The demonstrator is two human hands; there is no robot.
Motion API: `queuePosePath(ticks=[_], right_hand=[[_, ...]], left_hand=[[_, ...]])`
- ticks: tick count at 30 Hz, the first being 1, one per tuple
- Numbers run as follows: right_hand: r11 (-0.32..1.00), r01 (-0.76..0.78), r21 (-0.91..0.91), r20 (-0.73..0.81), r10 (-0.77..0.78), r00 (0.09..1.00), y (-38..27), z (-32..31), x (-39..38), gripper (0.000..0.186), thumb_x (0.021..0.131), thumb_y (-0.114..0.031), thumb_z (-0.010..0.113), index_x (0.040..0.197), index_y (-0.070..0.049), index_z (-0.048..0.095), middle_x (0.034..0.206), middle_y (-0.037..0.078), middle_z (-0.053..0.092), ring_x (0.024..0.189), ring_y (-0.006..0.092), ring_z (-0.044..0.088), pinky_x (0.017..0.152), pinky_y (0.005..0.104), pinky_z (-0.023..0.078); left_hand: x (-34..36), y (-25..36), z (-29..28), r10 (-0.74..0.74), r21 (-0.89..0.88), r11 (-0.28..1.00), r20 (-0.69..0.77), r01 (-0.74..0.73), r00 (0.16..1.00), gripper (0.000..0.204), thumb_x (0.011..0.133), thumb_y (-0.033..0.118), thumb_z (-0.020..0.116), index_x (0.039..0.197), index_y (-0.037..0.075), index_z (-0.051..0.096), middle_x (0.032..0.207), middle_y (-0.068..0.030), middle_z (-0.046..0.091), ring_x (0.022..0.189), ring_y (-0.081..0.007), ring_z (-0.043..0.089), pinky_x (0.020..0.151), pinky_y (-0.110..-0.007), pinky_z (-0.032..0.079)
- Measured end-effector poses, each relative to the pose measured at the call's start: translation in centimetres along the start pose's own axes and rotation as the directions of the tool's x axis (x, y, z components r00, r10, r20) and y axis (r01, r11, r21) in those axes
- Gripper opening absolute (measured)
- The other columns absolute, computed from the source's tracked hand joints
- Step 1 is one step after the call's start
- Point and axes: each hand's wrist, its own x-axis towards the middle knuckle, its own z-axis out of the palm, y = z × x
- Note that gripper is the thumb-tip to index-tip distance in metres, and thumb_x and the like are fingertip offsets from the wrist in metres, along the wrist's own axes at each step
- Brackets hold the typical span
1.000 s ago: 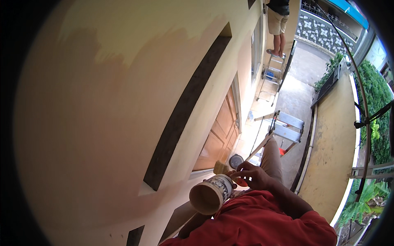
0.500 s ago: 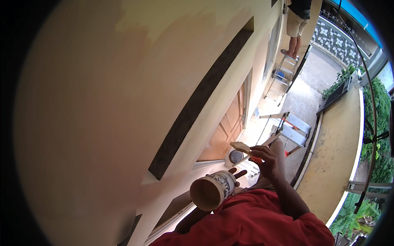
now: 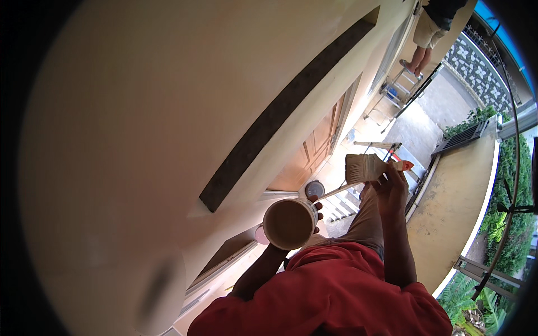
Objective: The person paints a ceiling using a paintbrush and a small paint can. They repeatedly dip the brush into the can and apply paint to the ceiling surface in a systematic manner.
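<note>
My left hand (image 3: 319,210) is closed round a round paint cup (image 3: 311,211), its fingers showing at the cup's right side. The cup's opening faces up toward me, with a pale beige inside; the paint level cannot be made out. My right hand (image 3: 390,187) grips a flat paintbrush (image 3: 367,168) by its red-tipped handle, right of the cup and farther from me. The brush lies sideways, its wide, paint-coated bristles pointing left toward the wall (image 3: 140,140) and touching nothing.
A dark recessed slot (image 3: 280,112) runs along the wall at my left. Beyond it is a wooden door (image 3: 314,151). A ladder (image 3: 409,159) stands past my right hand. Farther off, another person (image 3: 428,33) stands on a metal stepladder (image 3: 398,92). A low yellowish wall (image 3: 454,196) borders the right.
The brush has swung up and turned, now showing its broad face. The cup has tipped more upright and moved slightly up. My view has shifted, so the wall slot sits differently.
</note>
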Motion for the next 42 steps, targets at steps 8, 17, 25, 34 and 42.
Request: queuePosePath(ticks=[8, 17, 25, 34, 42], right_hand=[[0.880, 0.470, -0.075, 0.339, -0.420, 0.842, -2.9, 5.4, -4.4, 0.022, 0.102, 0.002, 0.074, 0.123, 0.001, 0.071, 0.112, 0.014, 0.077, 0.099, 0.0244, 0.078, 0.088, 0.0378, 0.066], [0.268, 0.934, -0.238, 0.903, -0.294, 0.315, -4.3, 11.3, -7.2, 0.036, 0.088, -0.001, 0.090, 0.118, 0.001, 0.070, 0.102, 0.016, 0.080, 0.086, 0.0263, 0.082, 0.072, 0.0352, 0.066], [0.198, 0.918, -0.344, 0.911, -0.166, 0.377, -0.8, 11.5, -5.7, 0.029, 0.084, -0.003, 0.093, 0.108, -0.001, 0.076, 0.097, 0.011, 0.081, 0.083, 0.0273, 0.081, 0.071, 0.0368, 0.064], [0.155, 0.911, -0.383, 0.912, -0.094, 0.399, 0.7, 11.4, -5.1, 0.026, 0.087, -0.007, 0.093, 0.107, -0.004, 0.076, 0.093, 0.009, 0.081, 0.075, 0.0231, 0.077, 0.065, 0.0341, 0.060], [0.210, 0.899, -0.385, 0.897, -0.145, 0.418, 0.1, 11.1, -5.3, 0.025, 0.088, 0.000, 0.090, 0.109, -0.002, 0.077, 0.100, 0.012, 0.082, 0.084, 0.0213, 0.079, 0.073, 0.0341, 0.063]], left_hand=[[1.6, 0.3, -1.5, 0.142, 0.268, 0.950, 0.085, -0.160, 0.986, 0.085, 0.112, 0.061, 0.052, 0.172, 0.005, 0.031, 0.171, -0.0231, 0.043, 0.155, -0.0422, 0.047, 0.123, -0.063, 0.049], [3.6, 0.5, -1.4, 0.213, 0.303, 0.935, -0.060, -0.186, 0.975, 0.074, 0.115, 0.061, 0.038, 0.164, 0.007, 0.048, 0.160, -0.0207, 0.058, 0.148, -0.0374, 0.058, 0.123, -0.057, 0.049], [4.8, 0.8, 0.0, 0.241, 0.328, 0.924, -0.099, -0.197, 0.965, 0.075, 0.112, 0.065, 0.037, 0.161, 0.010, 0.052, 0.159, -0.0183, 0.058, 0.146, -0.0357, 0.059, 0.122, -0.057, 0.051], [4.9, 0.8, 1.0, 0.249, 0.232, 0.943, -0.012, -0.240, 0.968, 0.066, 0.115, 0.052, 0.045, 0.156, 0.002, 0.057, 0.153, -0.0204, 0.065, 0.143, -0.0352, 0.062, 0.123, -0.054, 0.049], [4.9, 1.0, 0.9, 0.234, 0.217, 0.948, 0.024, -0.233, 0.972, 0.066, 0.115, 0.052, 0.047, 0.157, 0.001, 0.056, 0.155, -0.0218, 0.064, 0.145, -0.0365, 0.061, 0.125, -0.055, 0.047]])
